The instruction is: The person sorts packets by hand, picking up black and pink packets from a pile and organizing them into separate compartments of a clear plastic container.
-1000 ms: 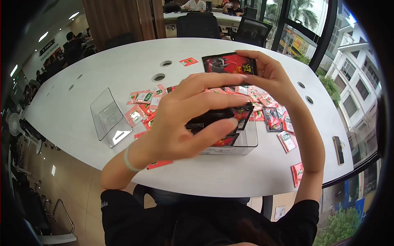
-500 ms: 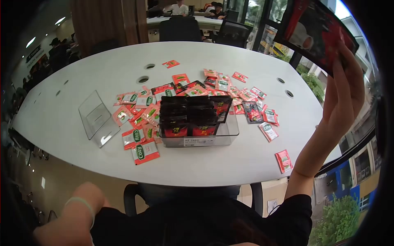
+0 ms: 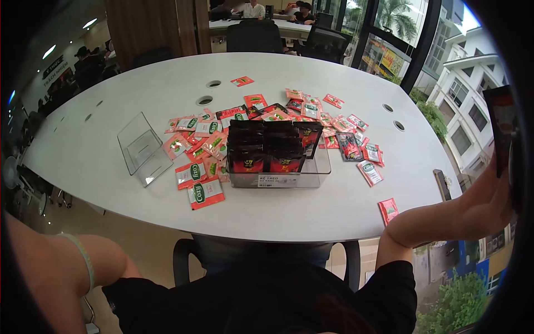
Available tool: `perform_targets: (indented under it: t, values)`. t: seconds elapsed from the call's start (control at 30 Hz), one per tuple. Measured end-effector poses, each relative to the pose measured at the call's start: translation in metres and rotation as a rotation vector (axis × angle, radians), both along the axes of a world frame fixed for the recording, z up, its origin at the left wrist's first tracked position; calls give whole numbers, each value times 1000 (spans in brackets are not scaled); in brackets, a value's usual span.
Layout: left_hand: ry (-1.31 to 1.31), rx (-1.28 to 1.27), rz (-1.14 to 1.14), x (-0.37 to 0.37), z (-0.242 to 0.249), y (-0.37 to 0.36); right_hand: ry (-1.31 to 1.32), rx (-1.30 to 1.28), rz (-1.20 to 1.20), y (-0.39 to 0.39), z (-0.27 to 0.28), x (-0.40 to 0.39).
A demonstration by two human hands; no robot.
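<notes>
At the far right edge, my right hand point(image 3: 489, 209) is raised with its fingers closed on a black-and-red packet point(image 3: 499, 125), which is partly cut off by the view's dark rim. My left forearm point(image 3: 83, 256), with a pale band point(image 3: 80, 261) around it, shows at lower left; the hand itself lies outside the view. A clear plastic box point(image 3: 311, 179) with a white label stands on the table, packed with upright black-and-red sachets point(image 3: 267, 150). Around it lie loose red-and-white Cozy tea sachets point(image 3: 206, 192) and several darker ones, such as a black sachet point(image 3: 349, 147).
A clear plastic lid or stand point(image 3: 142, 147) rests to the box's left on the white table point(image 3: 278, 214). A dark flat object point(image 3: 443, 185) lies at the right edge. Cable holes point(image 3: 204, 101) dot the tabletop. Chairs point(image 3: 254, 38) and people point(image 3: 253, 10) are behind, windows at right.
My right hand has moved down and outward with the packet, toward the right rim. My left arm sits higher and larger in view. The camera has tilted slightly; the table things look unmoved.
</notes>
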State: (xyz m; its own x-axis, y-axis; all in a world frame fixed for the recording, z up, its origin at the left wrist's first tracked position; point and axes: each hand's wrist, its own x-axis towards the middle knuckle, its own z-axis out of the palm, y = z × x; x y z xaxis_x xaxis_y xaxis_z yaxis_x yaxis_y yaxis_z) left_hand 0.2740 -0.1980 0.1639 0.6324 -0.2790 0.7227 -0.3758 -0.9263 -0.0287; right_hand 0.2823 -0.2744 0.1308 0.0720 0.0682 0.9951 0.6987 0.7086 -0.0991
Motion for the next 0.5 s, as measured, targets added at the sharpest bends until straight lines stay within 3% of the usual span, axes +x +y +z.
perform_targets:
  t: [0.23, 0.27, 0.37, 0.5]
  values:
    - [-58, -6, 10, -75, -4, 23, 56, 47, -136, 19, 3, 7]
    - [-82, 16, 19, -107, 2, 26, 70, 59, -180, 21, -4, 8]
    - [-187, 33, 158, -301, -16, 34, 148, -14, -331, 30, -41, 5]
    - [-299, 34, 315, -403, -42, 17, 245, -485, -292, 37, -118, 20]
